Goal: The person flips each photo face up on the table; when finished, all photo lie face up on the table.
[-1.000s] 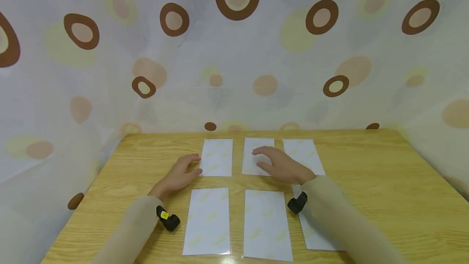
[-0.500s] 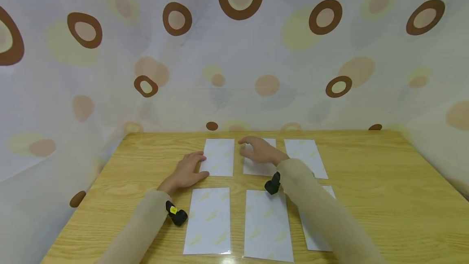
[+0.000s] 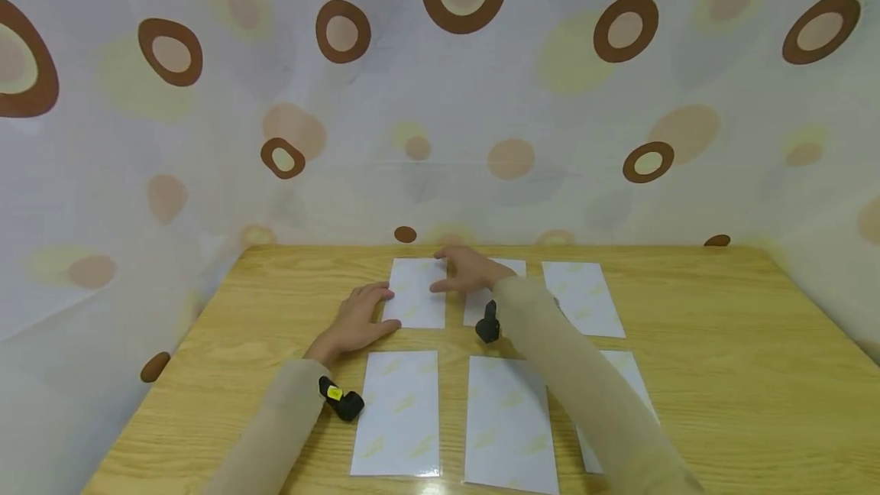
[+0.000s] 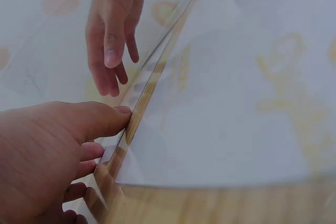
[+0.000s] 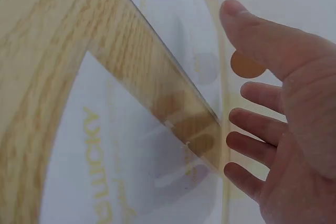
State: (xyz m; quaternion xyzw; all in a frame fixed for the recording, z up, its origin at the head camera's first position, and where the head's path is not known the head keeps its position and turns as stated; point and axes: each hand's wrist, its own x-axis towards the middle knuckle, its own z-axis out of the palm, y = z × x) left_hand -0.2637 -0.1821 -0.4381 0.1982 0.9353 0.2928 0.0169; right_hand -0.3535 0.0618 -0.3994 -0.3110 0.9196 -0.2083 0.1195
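White paper sheets with faint yellow printing lie in two rows on the table. My left hand (image 3: 359,321) is at the left edge of the back left sheet (image 3: 416,295), fingers and thumb spread. In the left wrist view the thumb tip of the left hand (image 4: 58,150) is right at that sheet's edge. My right hand (image 3: 470,270) reaches over the back middle sheet (image 3: 510,266), its fingertips at the right edge of the back left sheet. The right wrist view shows the right hand (image 5: 294,114) with thumb and fingers apart and nothing between them.
The back right sheet (image 3: 583,298) lies beyond the right forearm. In front are the left sheet (image 3: 399,412), the middle sheet (image 3: 510,426) and the right sheet (image 3: 622,369), partly hidden by the right sleeve. A patterned curtain (image 3: 385,113) hangs behind the wooden table (image 3: 722,357).
My right hand has moved left, from over the back middle sheet to the back left sheet's right edge. My left hand has shifted slightly right onto that sheet's left edge.
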